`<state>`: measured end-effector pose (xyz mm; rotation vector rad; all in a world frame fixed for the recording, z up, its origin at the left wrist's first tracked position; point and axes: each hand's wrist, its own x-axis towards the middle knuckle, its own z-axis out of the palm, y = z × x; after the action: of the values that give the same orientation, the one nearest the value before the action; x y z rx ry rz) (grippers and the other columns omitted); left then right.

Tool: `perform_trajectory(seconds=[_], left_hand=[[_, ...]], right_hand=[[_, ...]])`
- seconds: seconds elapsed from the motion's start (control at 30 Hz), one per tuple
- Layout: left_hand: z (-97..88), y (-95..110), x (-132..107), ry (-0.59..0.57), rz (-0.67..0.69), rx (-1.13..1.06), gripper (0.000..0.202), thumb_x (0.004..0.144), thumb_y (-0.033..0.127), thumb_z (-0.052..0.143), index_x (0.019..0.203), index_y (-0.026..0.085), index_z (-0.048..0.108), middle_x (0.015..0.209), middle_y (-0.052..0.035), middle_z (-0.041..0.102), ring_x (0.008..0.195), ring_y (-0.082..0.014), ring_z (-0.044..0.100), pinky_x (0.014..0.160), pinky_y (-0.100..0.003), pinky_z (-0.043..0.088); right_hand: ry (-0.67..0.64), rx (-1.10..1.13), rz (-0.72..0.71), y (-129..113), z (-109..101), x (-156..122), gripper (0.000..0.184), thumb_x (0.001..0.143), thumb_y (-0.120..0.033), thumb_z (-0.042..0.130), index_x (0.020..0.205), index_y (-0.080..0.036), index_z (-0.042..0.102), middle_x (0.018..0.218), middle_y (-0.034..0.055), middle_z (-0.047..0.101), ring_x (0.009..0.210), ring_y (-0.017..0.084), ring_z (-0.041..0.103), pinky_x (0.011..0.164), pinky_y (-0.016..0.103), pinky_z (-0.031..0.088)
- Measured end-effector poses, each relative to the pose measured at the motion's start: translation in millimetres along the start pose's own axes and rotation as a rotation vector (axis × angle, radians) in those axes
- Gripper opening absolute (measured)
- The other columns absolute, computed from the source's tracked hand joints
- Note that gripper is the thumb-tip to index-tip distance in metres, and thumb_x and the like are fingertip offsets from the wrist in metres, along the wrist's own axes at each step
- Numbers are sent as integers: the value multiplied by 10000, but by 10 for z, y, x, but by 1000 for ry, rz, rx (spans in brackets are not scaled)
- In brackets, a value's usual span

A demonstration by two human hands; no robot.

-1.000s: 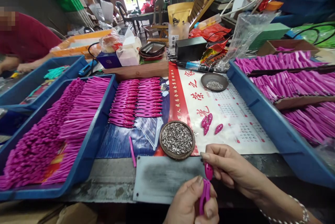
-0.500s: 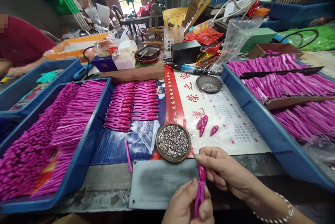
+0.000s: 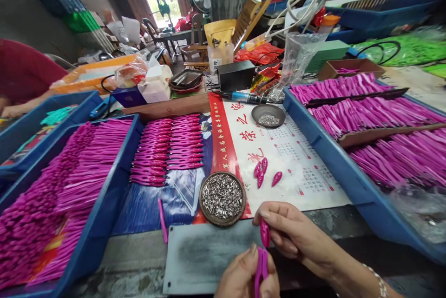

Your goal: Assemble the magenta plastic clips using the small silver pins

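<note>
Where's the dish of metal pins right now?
In the head view, the brown dish of metal pins sits at centre, just above the grey plate, left of the right hand.

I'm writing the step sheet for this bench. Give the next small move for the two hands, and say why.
Probably bring the small magenta plastic tip in the right hand down onto the top end of the long magenta plastic piece in the left hand: the tip sits just above that end, nearly in line with it, with a small gap between them.

Layout of the work surface [image 3: 139, 256]

A dish of pins [image 3: 222, 198] sits between two trays [image 3: 104, 223] [image 3: 348, 182]; loose tips [image 3: 265, 172] lie behind it.
</note>
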<state>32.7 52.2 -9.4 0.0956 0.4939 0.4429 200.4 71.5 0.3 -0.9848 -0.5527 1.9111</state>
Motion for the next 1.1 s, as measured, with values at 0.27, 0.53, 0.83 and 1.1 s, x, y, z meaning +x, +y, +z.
perform_trajectory(seconds=[0.27, 0.53, 0.83, 1.1], left_hand=[[17, -81, 13, -6, 39, -2, 375, 776, 507, 726, 844, 142, 674, 516, 56, 496, 322, -20, 256, 374, -179, 211], [29, -149, 9, -68, 28, -77, 326, 784, 463, 718, 837, 147, 662, 512, 60, 478, 296, -9, 186, 313, -161, 130], [19, -276, -20, -43, 166, -50, 385, 801, 503, 681, 715, 130, 638, 429, 55, 436, 253, -14, 222, 272, -172, 82], [-17, -173, -63, -113, 101, -161, 314, 802, 475, 703, 817, 173, 616, 517, 83, 437, 318, -18, 194, 333, -189, 115]], right_hand=[[32, -179, -50, 79, -16, -155, 390, 845, -540, 693, 841, -152, 656, 569, -44, 477, 465, 53, 322, 401, 155, 200], [-20, -270, -100, 137, 22, -195, 379, 909, -562, 593, 877, -186, 621, 575, -57, 441, 450, 66, 305, 396, 172, 219], [137, -644, -331, 300, 223, -346, 301, 969, -485, 507, 875, -245, 661, 781, 30, 617, 728, 195, 577, 662, 261, 469], [148, -362, -205, 307, 317, -212, 313, 895, -488, 645, 773, -201, 622, 699, -4, 535, 635, 135, 475, 574, 214, 414]])
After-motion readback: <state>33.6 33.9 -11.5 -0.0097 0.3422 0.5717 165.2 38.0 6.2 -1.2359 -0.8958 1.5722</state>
